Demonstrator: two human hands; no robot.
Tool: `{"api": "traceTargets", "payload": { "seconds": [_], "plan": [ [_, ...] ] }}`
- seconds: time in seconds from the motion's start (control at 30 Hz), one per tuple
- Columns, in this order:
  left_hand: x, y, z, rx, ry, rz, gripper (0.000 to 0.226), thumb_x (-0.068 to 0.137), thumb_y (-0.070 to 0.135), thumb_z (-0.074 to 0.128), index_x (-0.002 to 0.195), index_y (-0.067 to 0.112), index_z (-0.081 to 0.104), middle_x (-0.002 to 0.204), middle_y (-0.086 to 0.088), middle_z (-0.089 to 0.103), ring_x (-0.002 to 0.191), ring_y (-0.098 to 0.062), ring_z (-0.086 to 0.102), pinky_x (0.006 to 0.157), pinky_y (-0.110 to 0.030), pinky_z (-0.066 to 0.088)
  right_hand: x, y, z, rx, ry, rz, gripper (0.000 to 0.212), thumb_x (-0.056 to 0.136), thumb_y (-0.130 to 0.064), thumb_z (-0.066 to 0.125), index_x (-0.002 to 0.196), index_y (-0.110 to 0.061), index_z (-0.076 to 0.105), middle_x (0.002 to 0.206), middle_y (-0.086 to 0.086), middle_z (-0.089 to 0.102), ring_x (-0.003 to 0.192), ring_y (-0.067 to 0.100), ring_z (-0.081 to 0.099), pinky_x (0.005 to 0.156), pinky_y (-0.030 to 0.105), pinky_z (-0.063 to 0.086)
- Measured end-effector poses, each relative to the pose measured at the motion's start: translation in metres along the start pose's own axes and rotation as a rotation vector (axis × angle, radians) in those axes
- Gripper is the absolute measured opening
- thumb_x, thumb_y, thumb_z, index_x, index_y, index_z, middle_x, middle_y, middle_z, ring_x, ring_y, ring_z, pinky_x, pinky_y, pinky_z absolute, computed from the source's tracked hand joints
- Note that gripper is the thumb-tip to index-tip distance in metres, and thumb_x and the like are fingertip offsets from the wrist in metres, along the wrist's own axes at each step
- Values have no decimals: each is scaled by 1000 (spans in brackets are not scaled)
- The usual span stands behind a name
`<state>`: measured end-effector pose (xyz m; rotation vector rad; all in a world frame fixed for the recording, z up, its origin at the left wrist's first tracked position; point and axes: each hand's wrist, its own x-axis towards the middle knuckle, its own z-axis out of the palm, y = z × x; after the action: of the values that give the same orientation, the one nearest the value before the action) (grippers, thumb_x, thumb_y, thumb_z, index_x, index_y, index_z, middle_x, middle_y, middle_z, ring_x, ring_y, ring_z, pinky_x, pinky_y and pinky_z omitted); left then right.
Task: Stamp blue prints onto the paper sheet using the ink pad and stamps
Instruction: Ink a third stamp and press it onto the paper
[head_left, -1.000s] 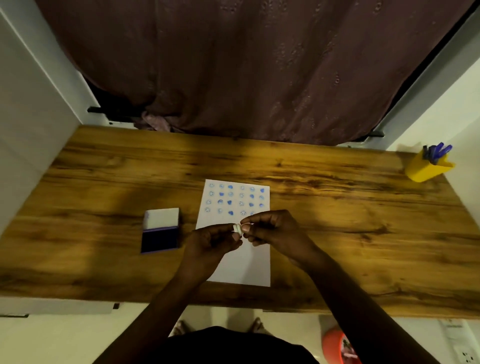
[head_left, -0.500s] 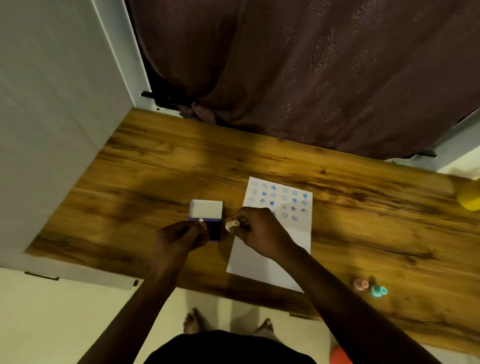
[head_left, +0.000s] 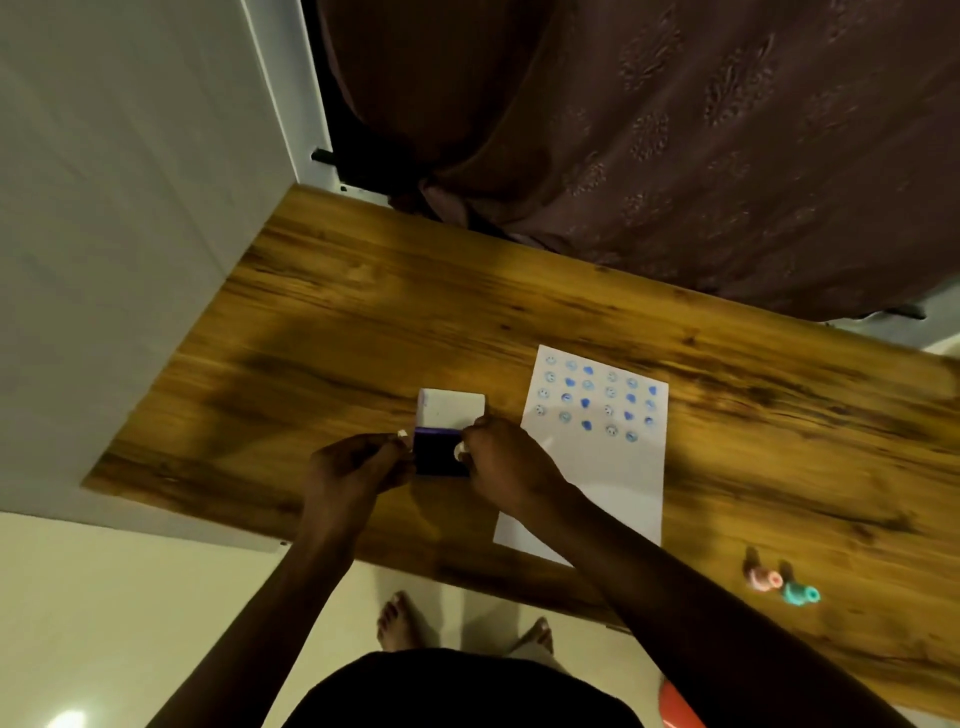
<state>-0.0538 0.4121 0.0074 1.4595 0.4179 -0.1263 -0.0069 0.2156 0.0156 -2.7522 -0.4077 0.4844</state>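
An open ink pad (head_left: 439, 453) with a dark blue pad and a raised white lid (head_left: 451, 410) sits on the wooden table (head_left: 363, 322). My right hand (head_left: 511, 467) pinches a small white stamp (head_left: 460, 451) at the pad's right edge. At the pad's left edge, my left hand (head_left: 353, 465) has its fingertips pinched; whether they hold a tiny piece or touch the pad is unclear. To the right lies the white paper sheet (head_left: 597, 467), with several rows of blue prints across its upper half.
A pink stamp (head_left: 762, 578) and a teal stamp (head_left: 800, 593) lie near the table's front edge at the right. A dark curtain (head_left: 649, 130) hangs behind the table, a white wall panel (head_left: 130, 208) stands at the left. My bare feet show on the floor below.
Both hands moved left from over the paper to the ink pad, the right one carrying the white stamp. The head turned left, so the yellow pen holder left the view.
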Motion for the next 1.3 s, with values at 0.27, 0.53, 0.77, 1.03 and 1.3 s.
{"api": "traceTargets", "payload": {
  "seconds": [0.27, 0.53, 0.77, 1.03, 1.3],
  "plan": [
    [10, 9, 17, 22, -53, -14, 16, 93, 19, 74, 103, 9, 81, 95, -11, 83, 90, -28, 81, 81, -40, 63, -2, -5, 7, -69, -2, -7, 27, 89, -14, 74, 115, -10, 68, 119, 14, 69, 109, 31, 68, 93, 40, 56],
    [-1, 25, 35, 83, -88, 61, 14, 94, 19, 73, 91, 9, 82, 85, -12, 82, 83, -27, 80, 72, -30, 63, 4, -2, -6, 79, 18, 57, 25, 94, -11, 69, 118, -6, 67, 118, 17, 68, 108, 32, 68, 92, 38, 56],
    [-8, 26, 59, 43, -149, 9, 13, 93, 16, 74, 104, 11, 80, 94, -8, 83, 90, -26, 81, 82, -37, 64, -10, 43, -42, 574, 142, 173, 21, 85, -27, 80, 96, -9, 80, 93, 7, 78, 82, 18, 72, 72, 29, 59],
    [-15, 14, 95, -6, -199, -35, 7, 90, 16, 77, 93, 22, 79, 92, -5, 82, 89, -24, 80, 77, -30, 65, -71, 165, -70, 256, 387, 513, 21, 91, -30, 71, 95, -12, 80, 100, 6, 79, 93, 21, 73, 78, 23, 49],
    [-20, 12, 126, -10, -227, -21, 8, 89, 12, 77, 87, 20, 80, 95, -14, 82, 88, -33, 80, 82, -43, 66, -81, 202, -60, 51, 283, 479, 25, 98, -24, 61, 111, -6, 72, 113, 13, 74, 100, 29, 69, 85, 33, 56]
  ]
}}
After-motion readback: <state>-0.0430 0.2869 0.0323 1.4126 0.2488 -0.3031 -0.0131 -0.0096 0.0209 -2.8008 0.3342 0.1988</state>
